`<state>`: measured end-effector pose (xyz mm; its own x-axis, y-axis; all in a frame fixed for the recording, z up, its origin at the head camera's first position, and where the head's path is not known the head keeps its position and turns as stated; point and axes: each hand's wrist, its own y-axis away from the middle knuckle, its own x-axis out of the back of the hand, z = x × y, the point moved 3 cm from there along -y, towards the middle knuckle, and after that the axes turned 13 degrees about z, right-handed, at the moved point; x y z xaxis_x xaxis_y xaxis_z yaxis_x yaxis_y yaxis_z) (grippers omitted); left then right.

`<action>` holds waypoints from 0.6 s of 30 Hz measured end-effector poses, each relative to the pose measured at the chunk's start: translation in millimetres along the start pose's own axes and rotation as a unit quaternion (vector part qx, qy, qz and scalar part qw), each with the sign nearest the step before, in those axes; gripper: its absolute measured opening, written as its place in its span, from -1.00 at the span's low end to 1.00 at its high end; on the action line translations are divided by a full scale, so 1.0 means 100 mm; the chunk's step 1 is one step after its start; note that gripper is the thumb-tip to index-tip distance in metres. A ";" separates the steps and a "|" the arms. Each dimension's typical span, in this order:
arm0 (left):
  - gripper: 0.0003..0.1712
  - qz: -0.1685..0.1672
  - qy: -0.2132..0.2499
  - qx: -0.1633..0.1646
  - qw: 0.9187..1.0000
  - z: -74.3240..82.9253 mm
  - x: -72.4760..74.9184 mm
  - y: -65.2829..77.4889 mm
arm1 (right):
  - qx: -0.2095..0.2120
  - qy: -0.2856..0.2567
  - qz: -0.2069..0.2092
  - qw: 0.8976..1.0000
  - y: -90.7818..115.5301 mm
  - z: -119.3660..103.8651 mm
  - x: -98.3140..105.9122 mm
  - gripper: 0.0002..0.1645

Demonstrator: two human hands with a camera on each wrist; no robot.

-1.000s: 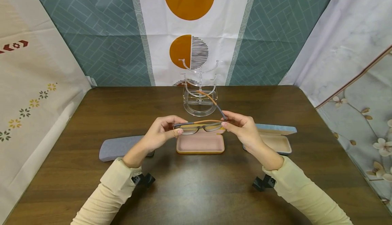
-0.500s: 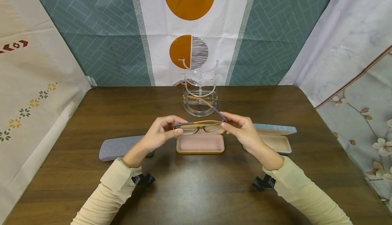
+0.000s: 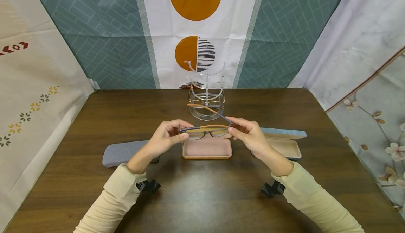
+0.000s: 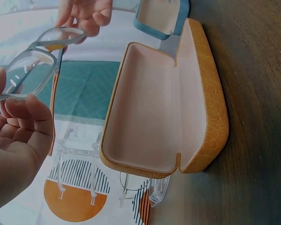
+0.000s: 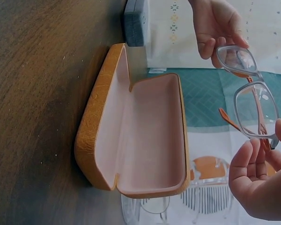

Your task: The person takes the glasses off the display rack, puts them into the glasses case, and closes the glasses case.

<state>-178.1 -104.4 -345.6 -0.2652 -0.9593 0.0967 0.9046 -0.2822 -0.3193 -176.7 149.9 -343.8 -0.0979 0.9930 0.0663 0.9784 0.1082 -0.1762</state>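
A pair of eyeglasses (image 3: 207,132) with grey-blue front and orange temple tips is held up between both hands in the head view. My left hand (image 3: 169,134) pinches its left end between thumb and fingers. At the other end, my right hand (image 3: 248,133) pinches the corner by the hinge. One temple lies folded across behind the lenses; the right temple (image 3: 210,109) angles inward, partly folded. Below the glasses an orange eyeglass case (image 5: 92,131) stands with its lid raised, showing a pink lining (image 3: 207,149).
A closed grey case (image 3: 121,153) lies at the left, partly behind the left arm. At the right is an open light-blue case (image 3: 284,133) with beige lining. A clear tiered display stand (image 3: 206,115) at the back bears gold-rimmed glasses (image 3: 223,101) low down.
The right temple has swung inward, its tip moving left and towards the lenses. The right fingers have shifted slightly with it. The left hand and the cases look unmoved.
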 end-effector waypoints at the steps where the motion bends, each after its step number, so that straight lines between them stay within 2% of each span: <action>1: -0.72 -0.001 0.001 0.000 1.000 0.00 0.00 0.00 | 0.000 0.001 0.000 1.000 0.00 0.00 0.00 -0.51; 11: -0.70 0.001 0.007 0.002 1.000 -0.03 0.01 0.00 | 0.002 0.015 -0.006 1.000 0.00 0.00 -0.01 -0.56; 18: -0.69 0.026 0.012 -0.011 1.000 -0.03 0.01 0.01 | 0.003 0.016 -0.007 1.000 0.00 0.00 -0.01 -0.58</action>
<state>-179.0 -105.8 -348.7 -0.2260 -0.9724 0.0574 0.9100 -0.2318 -0.3437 -176.8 149.2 -344.1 -0.1057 0.9893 0.1004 0.9759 0.1226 -0.1805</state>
